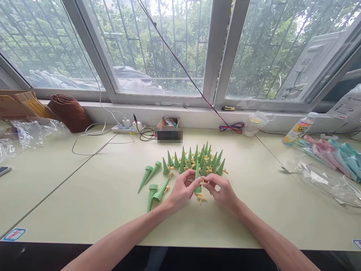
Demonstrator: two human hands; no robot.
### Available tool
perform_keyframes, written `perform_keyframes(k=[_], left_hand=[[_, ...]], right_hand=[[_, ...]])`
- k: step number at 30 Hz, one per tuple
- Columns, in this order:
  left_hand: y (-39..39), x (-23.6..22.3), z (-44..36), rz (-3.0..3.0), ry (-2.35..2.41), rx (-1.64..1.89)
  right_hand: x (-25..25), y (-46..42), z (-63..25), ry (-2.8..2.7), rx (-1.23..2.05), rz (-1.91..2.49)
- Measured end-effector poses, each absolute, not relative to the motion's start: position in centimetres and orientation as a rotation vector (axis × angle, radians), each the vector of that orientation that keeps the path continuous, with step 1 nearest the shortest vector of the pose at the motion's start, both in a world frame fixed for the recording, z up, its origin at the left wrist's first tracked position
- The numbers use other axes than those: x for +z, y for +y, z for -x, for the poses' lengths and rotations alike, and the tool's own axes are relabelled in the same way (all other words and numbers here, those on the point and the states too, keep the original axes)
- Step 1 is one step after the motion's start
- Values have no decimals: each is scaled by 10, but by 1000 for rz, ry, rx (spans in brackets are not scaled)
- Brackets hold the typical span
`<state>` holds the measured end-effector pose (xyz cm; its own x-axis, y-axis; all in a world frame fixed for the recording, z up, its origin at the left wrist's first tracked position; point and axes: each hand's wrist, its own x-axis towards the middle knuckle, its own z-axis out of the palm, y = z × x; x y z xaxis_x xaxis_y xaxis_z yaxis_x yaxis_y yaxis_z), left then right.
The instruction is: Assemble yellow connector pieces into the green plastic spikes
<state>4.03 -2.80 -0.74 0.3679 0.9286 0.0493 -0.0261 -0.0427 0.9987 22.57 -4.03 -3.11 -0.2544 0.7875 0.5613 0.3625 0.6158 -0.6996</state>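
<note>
My left hand grips a green plastic watering spike with its point up and its ribbed cap low. Close against it, my right hand pinches a small yellow valve piece at the spike's side; the fingertips partly hide it. Under the hands lie a few loose yellow valve pieces. Behind them stands a cluster of green spikes, points up, many with yellow pieces at their sides. Left of my left hand, several more green spikes lie on the table, with yellow pieces near two of them.
Along the back are a power strip, a small open box, coiled wires and a plastic cup in a bag. To the right are a bottle, pink and teal items and a bagged cable. Clear plastic bags lie left.
</note>
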Motion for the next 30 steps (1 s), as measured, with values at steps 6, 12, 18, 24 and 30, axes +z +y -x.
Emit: perform_keyframes(k=[6,12,18,24,30], left_hand=[[-29,-10,-40,-1456,904,966],[-28,-10,-40,-1434,898,981],[-28,-10,-39,-1441,904,979],[-29,-9,-40,-1466,903,978],[-30,-10,-39,-1505,884,986]], right_hand=[[-31,-39,-226,-1852,546,909],[-26,-42,-225,-1880,562,900],[-26,-42,-225,-1886,585,888],[-27,-42,-226,-1900,592,915],[-31,-41,-226,-1913,583,919]])
